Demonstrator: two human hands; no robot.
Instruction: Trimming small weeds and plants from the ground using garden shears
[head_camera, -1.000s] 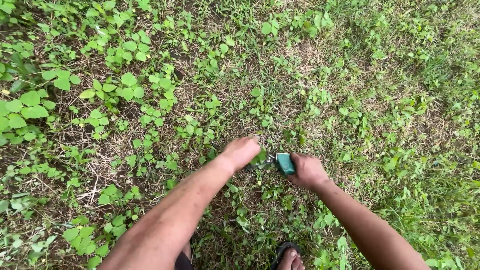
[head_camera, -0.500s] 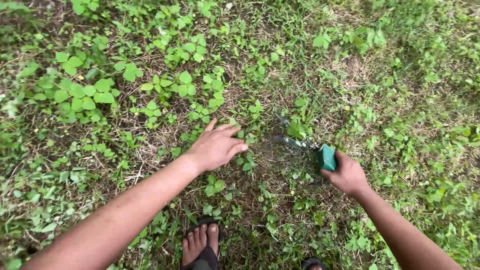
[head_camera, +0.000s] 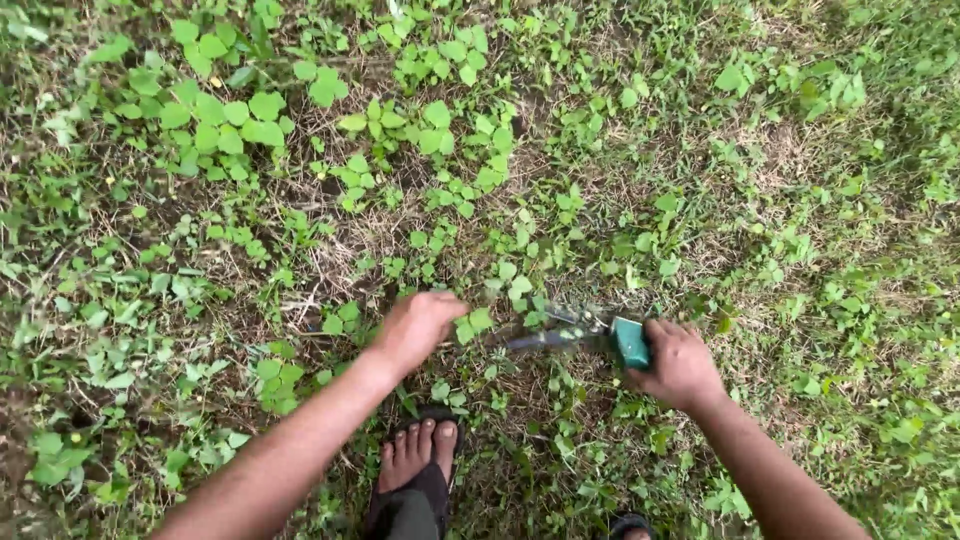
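Observation:
My right hand (head_camera: 680, 365) grips the teal handle of a pair of garden shears (head_camera: 585, 332). Its metal blades point left, low over the grass. My left hand (head_camera: 418, 327) is closed down on small green weeds (head_camera: 480, 322) just left of the blade tips; what it holds is hidden by the fingers. Both forearms reach in from the bottom of the view.
Patchy ground of dry grass and low leafy weeds (head_camera: 230, 120) spreads all around, thickest at the upper left. My left foot in a dark sandal (head_camera: 415, 465) stands below my left hand. The toe of the other sandal (head_camera: 632, 525) shows at the bottom edge.
My left hand has gone from spread fingers to closed on the weeds near the blades. The shears have swung lower and left, toward that hand. The camera view has shifted slightly.

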